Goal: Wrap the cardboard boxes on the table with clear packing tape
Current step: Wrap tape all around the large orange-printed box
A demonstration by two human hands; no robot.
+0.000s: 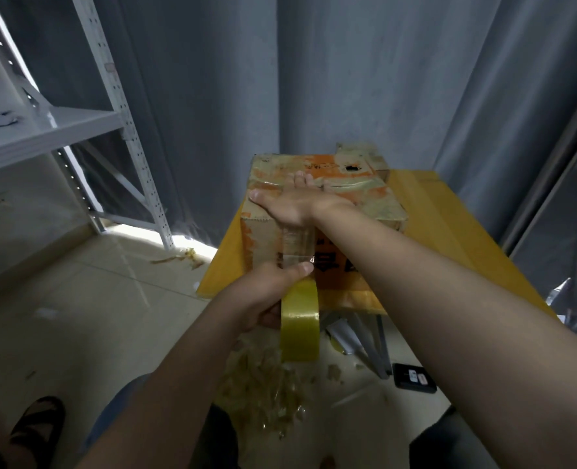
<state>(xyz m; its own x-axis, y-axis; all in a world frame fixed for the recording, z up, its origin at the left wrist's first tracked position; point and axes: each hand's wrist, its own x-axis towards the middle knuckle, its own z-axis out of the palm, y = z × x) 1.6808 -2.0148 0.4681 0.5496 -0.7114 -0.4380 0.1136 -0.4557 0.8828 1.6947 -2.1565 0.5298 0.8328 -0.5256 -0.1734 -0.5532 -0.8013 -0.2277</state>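
Grey curtains backed a yellow table (446, 231) that carried one cardboard box (375, 203), with taping under way.
The right hand (294, 204) lay flat on the box top, fingers straight, pressing down. At 6 o'clock of it, the left hand (263, 292) gripped the tape roll (300, 323), its thumb pinning a clear strip (295, 245) to the box's front face. Tape already crossed the top. Judged partly wrapped: this band was uncut, and the other faces could not be verified. Tape scraps (263, 384) littered the floor.

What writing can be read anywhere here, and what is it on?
Nothing can be quoted.
Worn brown cardboard box with orange print, front: large dark characters, partly hidden, unreadable.
Its top: small print, blurred.
Small black device on floor: tiny labels, too small.
Yellowish tape roll: none.
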